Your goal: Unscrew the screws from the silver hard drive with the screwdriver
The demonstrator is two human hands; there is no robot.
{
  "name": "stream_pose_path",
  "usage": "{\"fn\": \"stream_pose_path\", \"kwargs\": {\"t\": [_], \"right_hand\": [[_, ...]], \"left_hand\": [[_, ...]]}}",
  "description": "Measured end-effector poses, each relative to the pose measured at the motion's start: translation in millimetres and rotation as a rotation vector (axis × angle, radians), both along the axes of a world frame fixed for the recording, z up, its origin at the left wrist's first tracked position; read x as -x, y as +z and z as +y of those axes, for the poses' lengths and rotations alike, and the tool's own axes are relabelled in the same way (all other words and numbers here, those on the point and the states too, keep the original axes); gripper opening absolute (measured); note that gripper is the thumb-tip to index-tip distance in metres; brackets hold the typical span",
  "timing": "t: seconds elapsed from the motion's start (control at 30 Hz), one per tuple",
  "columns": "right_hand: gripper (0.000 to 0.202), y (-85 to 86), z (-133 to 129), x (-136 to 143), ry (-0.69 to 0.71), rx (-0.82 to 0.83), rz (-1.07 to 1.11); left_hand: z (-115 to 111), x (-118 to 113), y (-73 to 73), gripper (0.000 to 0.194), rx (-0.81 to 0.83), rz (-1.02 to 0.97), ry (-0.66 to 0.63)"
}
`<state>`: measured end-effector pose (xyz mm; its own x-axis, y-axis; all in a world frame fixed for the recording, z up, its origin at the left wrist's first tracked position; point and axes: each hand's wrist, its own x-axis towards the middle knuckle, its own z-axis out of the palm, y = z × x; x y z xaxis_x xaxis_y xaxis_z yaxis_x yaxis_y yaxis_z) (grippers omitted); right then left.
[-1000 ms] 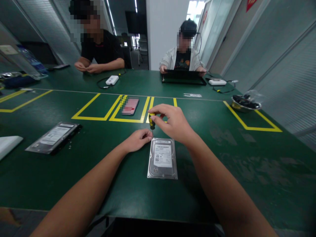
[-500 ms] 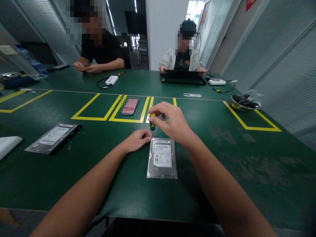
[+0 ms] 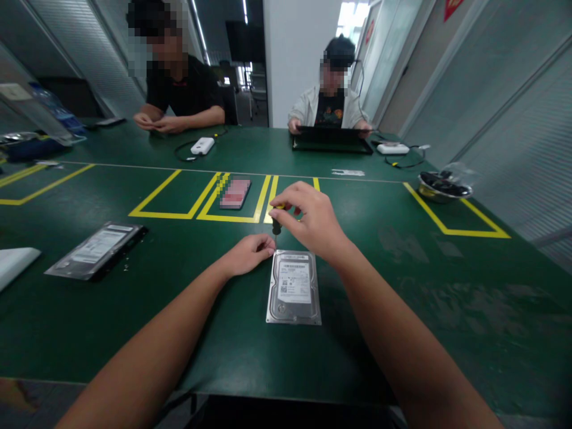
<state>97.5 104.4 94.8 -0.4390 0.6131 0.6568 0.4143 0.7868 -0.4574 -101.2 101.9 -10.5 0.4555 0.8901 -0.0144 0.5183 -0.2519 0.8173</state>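
Bare tabletop [image 3: 402, 280] lay open right of my drive [image 3: 294, 287]. To my left, a second drive [image 3: 96, 250] stood well apart; a phone [image 3: 235, 193] lay beyond my grips.

The person's right hand [image 3: 310, 223] pinches the top of a small screwdriver [image 3: 276, 224], held upright with its tip at the far left corner of a hard drive [image 3: 294, 287] lying label-up on the green table [image 3: 402, 286]. The left hand [image 3: 248, 253] rests at that same corner, fingertips closed beside the tip. A second hard drive [image 3: 96, 249] lies well off to the left. A pink phone [image 3: 235, 192] sits inside yellow tape lines beyond. Two other people sit at the far edge.
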Motion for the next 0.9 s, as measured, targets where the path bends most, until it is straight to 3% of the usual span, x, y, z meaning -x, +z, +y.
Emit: {"fn": "stream_pose_path", "kwargs": {"t": [0.17, 0.3, 0.57, 0.73, 0.9], "right_hand": [[0.017, 1.9, -0.1, -2.0, 0.092, 0.053, -0.009], [0.006, 2.8, -0.1, -1.8, 0.016, -0.002, -0.028], [0.008, 2.4, -0.4, -1.9, 0.044, 0.023, -0.009], [0.013, 0.0, 1.0, -1.1, -0.039, -0.068, -0.055], [0.016, 1.3, -0.7, -1.2, 0.054, -0.018, -0.032]], "left_hand": [[0.2, 0.0, -0.6, 0.014, 0.014, -0.021, -0.003], [-0.4, -0.8, 0.8, 0.014, 0.014, -0.021, 0.000], [-0.7, -0.1, 0.3, 0.015, 0.011, -0.017, 0.010], [-0.4, -1.3, 0.7, 0.014, -0.018, 0.007, 0.006], [0.0, -1.0, -1.0, 0.015, -0.011, -0.009, 0.009]]}}
